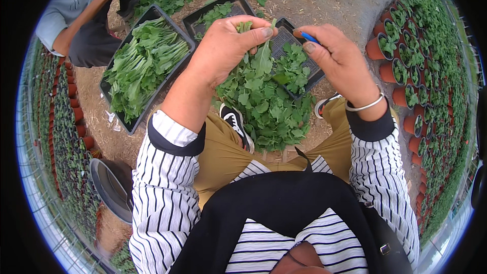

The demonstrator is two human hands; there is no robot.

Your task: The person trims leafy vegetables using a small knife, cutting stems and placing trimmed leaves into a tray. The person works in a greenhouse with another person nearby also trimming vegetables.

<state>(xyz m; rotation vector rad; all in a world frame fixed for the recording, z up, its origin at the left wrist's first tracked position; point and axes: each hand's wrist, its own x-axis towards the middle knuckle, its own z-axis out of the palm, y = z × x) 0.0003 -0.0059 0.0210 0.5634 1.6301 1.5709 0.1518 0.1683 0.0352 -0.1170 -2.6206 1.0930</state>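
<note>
My left hand (237,43) is closed around a few leafy green cuttings (262,62), their pale cut stems poking up past the thumb. One stem is pinched between thumb and forefinger. To its right, my right hand (335,53) grips a small blue-handled tool (309,37); its working end is hidden by the fingers. The two hands are a short gap apart. Below them, between my shoes, a heap of loose leafy cuttings (272,116) lies on the ground. Just beyond, a black perforated tray (285,32) holds some more leaves.
A black tray (148,112) packed with bundled cuttings stands at left, another black tray (241,2) behind. A co-worker (68,19) sits at upper left. Potted plants in terracotta-coloured pots (389,73) line the right side. A dark bucket (114,186) stands at lower left.
</note>
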